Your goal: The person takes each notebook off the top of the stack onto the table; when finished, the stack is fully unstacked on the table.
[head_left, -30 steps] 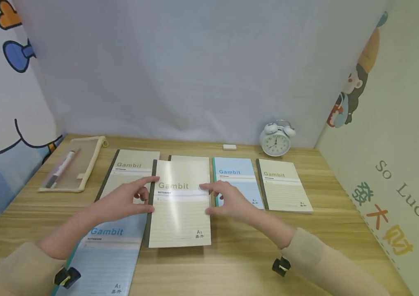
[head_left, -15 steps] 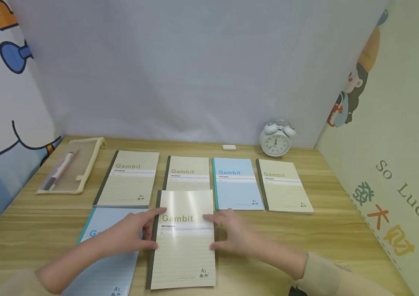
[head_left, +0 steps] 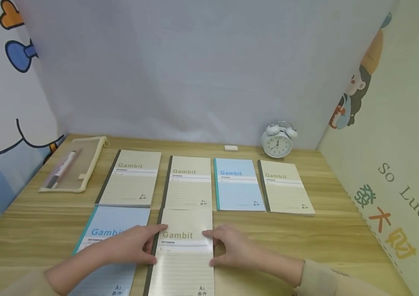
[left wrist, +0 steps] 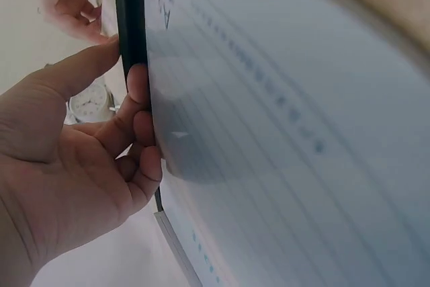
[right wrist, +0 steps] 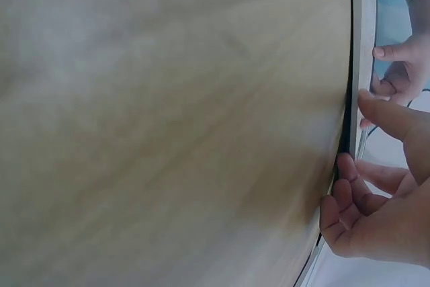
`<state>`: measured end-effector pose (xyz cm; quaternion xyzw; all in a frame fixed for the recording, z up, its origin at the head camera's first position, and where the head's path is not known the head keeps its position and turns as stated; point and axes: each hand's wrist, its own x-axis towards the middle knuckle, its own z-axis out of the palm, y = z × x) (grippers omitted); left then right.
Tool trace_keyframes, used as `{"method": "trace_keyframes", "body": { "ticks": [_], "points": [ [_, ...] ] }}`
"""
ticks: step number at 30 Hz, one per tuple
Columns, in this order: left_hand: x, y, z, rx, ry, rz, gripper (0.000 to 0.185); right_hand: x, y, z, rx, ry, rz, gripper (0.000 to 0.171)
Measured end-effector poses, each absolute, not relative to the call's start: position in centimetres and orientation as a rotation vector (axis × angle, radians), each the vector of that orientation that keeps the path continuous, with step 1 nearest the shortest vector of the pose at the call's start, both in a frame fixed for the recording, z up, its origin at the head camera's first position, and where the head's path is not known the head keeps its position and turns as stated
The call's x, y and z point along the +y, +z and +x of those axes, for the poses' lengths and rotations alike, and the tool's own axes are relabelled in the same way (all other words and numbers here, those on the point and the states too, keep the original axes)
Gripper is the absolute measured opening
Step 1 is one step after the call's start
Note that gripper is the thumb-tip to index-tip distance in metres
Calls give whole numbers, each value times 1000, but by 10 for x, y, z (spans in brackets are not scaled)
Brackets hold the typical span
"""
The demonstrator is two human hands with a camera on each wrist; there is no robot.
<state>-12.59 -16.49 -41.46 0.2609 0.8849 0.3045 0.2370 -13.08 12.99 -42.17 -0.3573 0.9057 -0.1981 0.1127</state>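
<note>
A cream Gambit notebook (head_left: 183, 269) with a dark spine lies at the front middle in the head view, its top edge meeting the cream notebook (head_left: 188, 185) behind it. My left hand (head_left: 129, 245) holds its spine side, thumb and fingers at the edge. On the opposite edge my right hand (head_left: 239, 248) grips it, index fingertip on the cover. The right wrist view shows a thin dark gap under the notebook's edge (right wrist: 363, 45). Left of it lies a blue notebook (head_left: 118, 220), partly covered by my left forearm.
Along the back row lie another cream notebook (head_left: 129, 181), a blue notebook (head_left: 237, 187) and a further cream one (head_left: 287, 191). A mesh pouch (head_left: 87, 164) with a pen (head_left: 63, 168) is at far left. Behind stand a white eraser (head_left: 230, 148) and an alarm clock (head_left: 277, 144).
Both hands have brought the cream notebook down and towards the front, from over the back row to just in front of it. The notebooks behind it now show fully.
</note>
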Motion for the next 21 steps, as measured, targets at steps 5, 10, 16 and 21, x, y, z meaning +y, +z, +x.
{"method": "trace_keyframes", "body": {
  "ticks": [5, 10, 16, 21],
  "points": [
    [-162, -414, -129, 2445, 761, 748, 78, 130, -424, -134, 2644, -601, -1071, 63],
    [-161, -409, -134, 2481, 705, 749, 75, 132, -424, -136, 2620, -627, -1055, 62],
    [-169, -388, -148, 2561, 725, 746, 75, 132, -410, -147, 2554, -702, -1022, 59],
    [-188, -369, -165, 2697, 696, 762, 71, 127, -386, -159, 2606, -668, -1020, 61]
  ]
}}
